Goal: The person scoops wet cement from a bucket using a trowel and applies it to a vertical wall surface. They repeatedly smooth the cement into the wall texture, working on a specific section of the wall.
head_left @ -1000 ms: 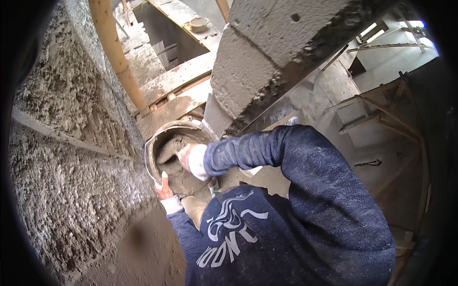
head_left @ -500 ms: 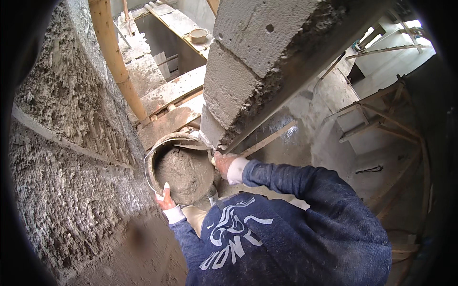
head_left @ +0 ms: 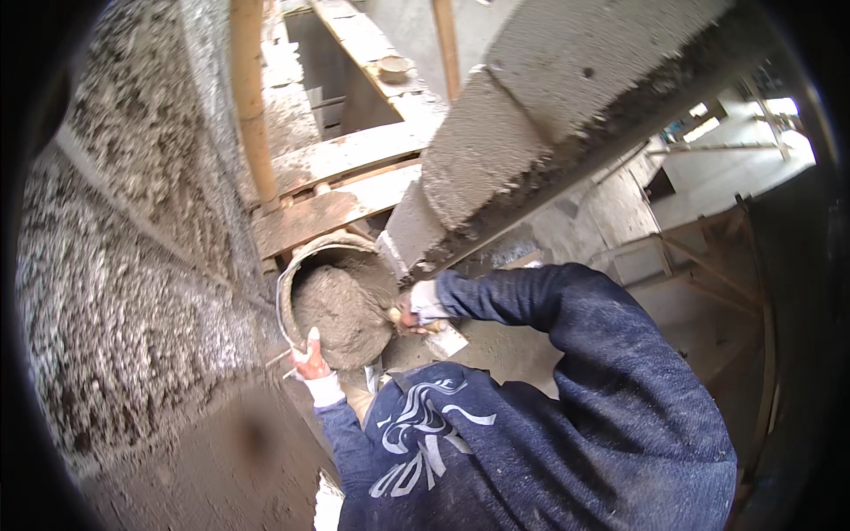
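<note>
A round bucket [head_left: 284, 305] stands in front of me, tilted a little, with a mound of wet grey mortar [head_left: 335, 305] inside. My left hand [head_left: 310, 361] grips its near left rim, thumb up on the edge and fingers hidden outside. At the bucket's right side my right hand [head_left: 411, 316] is closed round the pale handle of a trowel. The trowel's flat, light blade [head_left: 450, 342] sticks out on the side away from the mortar. Blur hides the exact grip of the fingers.
Rough mortar-covered wall [head_left: 133, 292] rises on the left. A concrete block column or beam [head_left: 496, 142] slants across the upper right. Wooden planks [head_left: 354, 199] and a bamboo pole [head_left: 251, 106] lie beyond the bucket, beside a deep opening. A small bowl [head_left: 394, 68] sits on a far plank.
My right hand has moved down along the bucket's right side, and the trowel blade has swung from the far rim to the right, outside the bucket. The left hand keeps its rim grip.
</note>
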A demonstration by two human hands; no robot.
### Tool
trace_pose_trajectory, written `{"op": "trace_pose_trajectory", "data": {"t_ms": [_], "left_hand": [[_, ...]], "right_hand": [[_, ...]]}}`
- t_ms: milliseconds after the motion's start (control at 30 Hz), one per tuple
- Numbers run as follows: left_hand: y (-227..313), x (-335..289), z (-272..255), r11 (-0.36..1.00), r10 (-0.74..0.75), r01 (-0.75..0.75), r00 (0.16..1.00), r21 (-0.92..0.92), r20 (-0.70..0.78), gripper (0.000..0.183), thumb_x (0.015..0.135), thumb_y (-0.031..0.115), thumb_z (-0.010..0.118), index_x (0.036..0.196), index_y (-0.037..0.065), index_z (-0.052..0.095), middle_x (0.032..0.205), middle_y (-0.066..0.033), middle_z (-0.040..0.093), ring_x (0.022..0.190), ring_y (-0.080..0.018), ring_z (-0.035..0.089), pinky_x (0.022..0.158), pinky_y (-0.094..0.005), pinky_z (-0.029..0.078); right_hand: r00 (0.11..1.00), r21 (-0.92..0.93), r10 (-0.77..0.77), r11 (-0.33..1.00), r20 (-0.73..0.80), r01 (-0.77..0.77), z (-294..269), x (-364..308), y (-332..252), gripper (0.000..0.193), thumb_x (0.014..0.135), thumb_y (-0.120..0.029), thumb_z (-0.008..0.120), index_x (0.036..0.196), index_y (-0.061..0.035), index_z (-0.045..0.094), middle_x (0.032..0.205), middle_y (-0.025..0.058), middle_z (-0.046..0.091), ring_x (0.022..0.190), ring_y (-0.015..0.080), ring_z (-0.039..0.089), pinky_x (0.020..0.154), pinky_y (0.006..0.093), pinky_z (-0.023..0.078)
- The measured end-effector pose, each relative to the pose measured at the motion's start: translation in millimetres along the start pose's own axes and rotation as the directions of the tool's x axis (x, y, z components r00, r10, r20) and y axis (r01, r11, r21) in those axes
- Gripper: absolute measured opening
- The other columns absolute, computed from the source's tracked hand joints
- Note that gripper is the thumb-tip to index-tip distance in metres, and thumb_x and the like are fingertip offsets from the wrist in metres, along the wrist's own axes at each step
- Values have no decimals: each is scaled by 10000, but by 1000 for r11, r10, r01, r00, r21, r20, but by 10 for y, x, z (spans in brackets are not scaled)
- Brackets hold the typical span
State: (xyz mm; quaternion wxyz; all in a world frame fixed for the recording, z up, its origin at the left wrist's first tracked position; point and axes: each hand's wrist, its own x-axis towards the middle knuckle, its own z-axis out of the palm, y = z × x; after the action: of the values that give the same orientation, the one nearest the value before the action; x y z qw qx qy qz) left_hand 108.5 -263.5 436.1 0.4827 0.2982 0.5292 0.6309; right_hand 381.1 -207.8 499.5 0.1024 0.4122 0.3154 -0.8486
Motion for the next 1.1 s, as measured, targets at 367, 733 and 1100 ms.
{"op": "trace_pose_trajectory", "data": {"t_ms": [367,733,1100], "left_hand": [[-268,130,-311,906,180,-222,972,360,149,341,836,207,671,1072,-31,607,863,-92,613,712,-172,524,653,-321,430],[219,190,-121,962,15,-52,991,268,136,321,847,227,649,1074,2,619,954,-118,661,843,-211,609,803,-318,457],[152,250,-109,968,20,-60,986,242,164,353,813,143,669,1117,-15,583,1023,-144,630,934,-250,601,844,-343,460]], "right_hand": [[905,775,-298,630,303,-52,780,404,283,215,894,-144,529,1058,-14,481,711,16,473,526,109,461,430,248,416],[617,-829,-562,453,-551,-328,766,-176,-207,426,800,-184,624,1121,3,414,832,247,624,720,368,639,662,438,523],[788,-880,-417,354,-453,-318,887,-242,-89,533,787,-204,598,1179,61,353,819,308,601,785,462,602,693,513,480]]}}
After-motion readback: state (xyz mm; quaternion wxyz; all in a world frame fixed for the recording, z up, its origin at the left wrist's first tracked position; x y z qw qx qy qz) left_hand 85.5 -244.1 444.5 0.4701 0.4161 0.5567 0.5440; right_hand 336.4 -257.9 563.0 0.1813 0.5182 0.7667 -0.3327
